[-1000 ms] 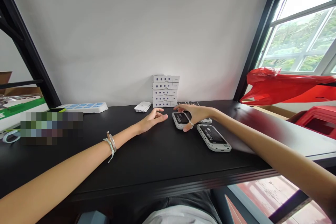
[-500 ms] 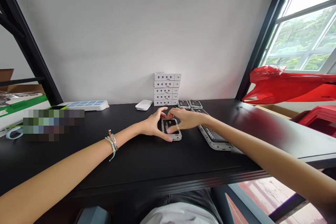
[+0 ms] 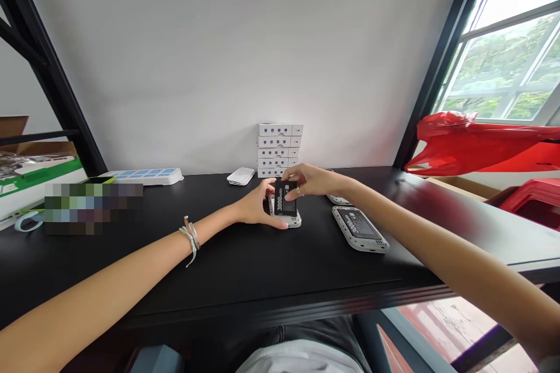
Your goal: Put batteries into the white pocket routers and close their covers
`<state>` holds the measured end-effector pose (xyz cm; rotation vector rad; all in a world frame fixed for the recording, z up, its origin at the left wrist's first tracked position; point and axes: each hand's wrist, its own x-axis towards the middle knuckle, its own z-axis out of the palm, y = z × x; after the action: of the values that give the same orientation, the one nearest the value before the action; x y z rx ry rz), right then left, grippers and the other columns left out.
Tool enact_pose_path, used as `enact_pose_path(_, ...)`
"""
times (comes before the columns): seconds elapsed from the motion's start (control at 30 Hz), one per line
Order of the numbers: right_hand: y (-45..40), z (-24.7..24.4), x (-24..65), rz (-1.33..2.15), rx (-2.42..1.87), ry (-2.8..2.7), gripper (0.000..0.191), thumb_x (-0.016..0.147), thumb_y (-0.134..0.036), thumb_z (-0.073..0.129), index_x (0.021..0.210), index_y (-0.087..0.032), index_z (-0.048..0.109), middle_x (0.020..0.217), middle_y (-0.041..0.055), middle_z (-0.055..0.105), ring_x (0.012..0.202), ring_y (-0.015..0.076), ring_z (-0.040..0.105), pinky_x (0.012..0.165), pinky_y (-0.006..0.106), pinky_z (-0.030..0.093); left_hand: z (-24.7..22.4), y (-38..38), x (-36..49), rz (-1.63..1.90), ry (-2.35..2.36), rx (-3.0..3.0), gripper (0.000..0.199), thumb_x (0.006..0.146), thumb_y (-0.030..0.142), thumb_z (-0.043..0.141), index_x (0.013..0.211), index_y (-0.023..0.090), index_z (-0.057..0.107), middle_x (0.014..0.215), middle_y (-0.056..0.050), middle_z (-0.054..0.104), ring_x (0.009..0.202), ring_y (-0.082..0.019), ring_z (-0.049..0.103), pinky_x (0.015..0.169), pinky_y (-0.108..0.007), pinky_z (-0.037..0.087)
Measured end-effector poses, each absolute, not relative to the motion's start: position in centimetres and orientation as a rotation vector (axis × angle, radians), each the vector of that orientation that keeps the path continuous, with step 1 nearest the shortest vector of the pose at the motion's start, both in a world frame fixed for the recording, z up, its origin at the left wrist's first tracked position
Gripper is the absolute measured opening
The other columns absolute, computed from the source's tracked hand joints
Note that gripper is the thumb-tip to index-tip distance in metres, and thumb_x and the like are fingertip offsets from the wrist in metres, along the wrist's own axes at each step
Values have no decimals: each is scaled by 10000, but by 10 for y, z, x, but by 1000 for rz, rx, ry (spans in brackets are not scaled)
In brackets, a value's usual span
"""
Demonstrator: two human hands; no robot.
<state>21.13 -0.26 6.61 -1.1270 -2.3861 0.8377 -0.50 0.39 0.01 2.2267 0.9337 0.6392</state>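
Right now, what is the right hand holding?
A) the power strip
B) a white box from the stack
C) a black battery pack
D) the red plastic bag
C: the right hand holds the black battery pack over the grey-rimmed handheld device.

Daylight pours through a white-framed glass window [image 3: 503, 64] on the right, its upper panes blown out nearly white, and evenly lights a smooth white wall [image 3: 219, 58]. A glossy black tabletop [image 3: 262, 268] shows pale glare and a reddish smear towards the right. Shadows stay soft. Wide-angle distortion slants a black metal upright [image 3: 52, 70] at the left edge, and a coarse pixelated patch [image 3: 93, 208] blurs one area.
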Motion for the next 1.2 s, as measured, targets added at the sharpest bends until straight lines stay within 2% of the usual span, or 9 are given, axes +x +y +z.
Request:
enact_pose_path(0.17, 46, 66, 232, 805, -1482, -2004, 720, 554, -443, 816, 1160, -146, 565, 531, -69, 488, 509, 105, 431, 517, 258, 353, -2, 8, -5, 622, 933, 2231, 1169, 487, 492, 836, 1427, 236, 190, 1304, -125, 451, 1234, -321, 416, 1045, -484, 318)
enact_pose_path(0.3, 77, 62, 239, 980, -1620, -1959, 805, 518, -364, 835, 1239, -167, 535, 660, -14, 637, 534, 109, 464, 521, 254, 380, -4, 11, -7, 600, 924, 2255, 1189, 510, 512, 825, 1439, 209, 148, 1337, -143, 430, 1238, -321, 412, 1042, -474, 325)
enact_pose_path(0.4, 92, 56, 236, 1031, -1625, -1979, 776, 511, -327, 836, 1216, -160, 558, 713, 15, 679, 563, 121, 497, 550, 258, 417, -5, 11, -8, 603, 906, 2242, 1183, 514, 509, 824, 1441, 227, 147, 1348, -137, 426, 1264, -330, 391, 1044, -478, 322)
enact_pose_path(0.5, 101, 54, 232, 868, -1684, -2081, 711, 501, -345, 843, 1145, -158, 607, 606, -8, 629, 590, 143, 524, 579, 268, 437, -5, 12, -9, 601, 896, 2228, 1164, 516, 496, 826, 1438, 254, 160, 1353, -128, 424, 1281, -333, 375, 1048, -487, 315)
enact_pose_path(0.7, 104, 57, 222, 707, -1735, -2323, 476, 495, -416, 840, 881, -185, 684, 541, -30, 531, 589, 145, 521, 596, 279, 443, -6, 14, -9, 605, 881, 2246, 1149, 523, 499, 823, 1435, 244, 174, 1346, -125, 434, 1285, -323, 376, 1053, -473, 317)
enact_pose_path(0.83, 101, 59, 216, 698, -1746, -2378, 425, 467, -447, 845, 751, -177, 682, 544, -24, 534, 560, 134, 509, 579, 282, 428, -7, 15, -10, 606, 870, 2255, 1141, 531, 498, 822, 1434, 250, 169, 1354, -127, 430, 1277, -322, 388, 1046, -475, 323)
enact_pose_path(1.07, 99, 54, 210, 525, -1797, -2390, 339, 557, -345, 814, 801, -144, 691, 577, 17, 599, 624, 178, 569, 600, 291, 452, -8, 17, -12, 605, 841, 2254, 1141, 539, 490, 823, 1438, 256, 160, 1363, -131, 420, 1303, -333, 359, 1054, -488, 310)
enact_pose_path(1.13, 92, 54, 207, 440, -1794, -2389, 344, 591, -312, 799, 862, -129, 693, 655, 61, 650, 723, 233, 605, 659, 323, 465, -8, 16, -11, 594, 847, 2255, 1137, 547, 490, 819, 1434, 252, 150, 1367, -134, 410, 1308, -332, 350, 1061, -489, 303)
enact_pose_path(1.2, 80, 56, 205, 338, -1761, -2379, 372, 660, -347, 755, 956, -134, 682, 838, 111, 692, 876, 282, 608, 744, 350, 466, -6, 15, -10, 587, 849, 2254, 1135, 554, 487, 817, 1426, 246, 133, 1365, -138, 403, 1314, -324, 337, 1071, -486, 291)
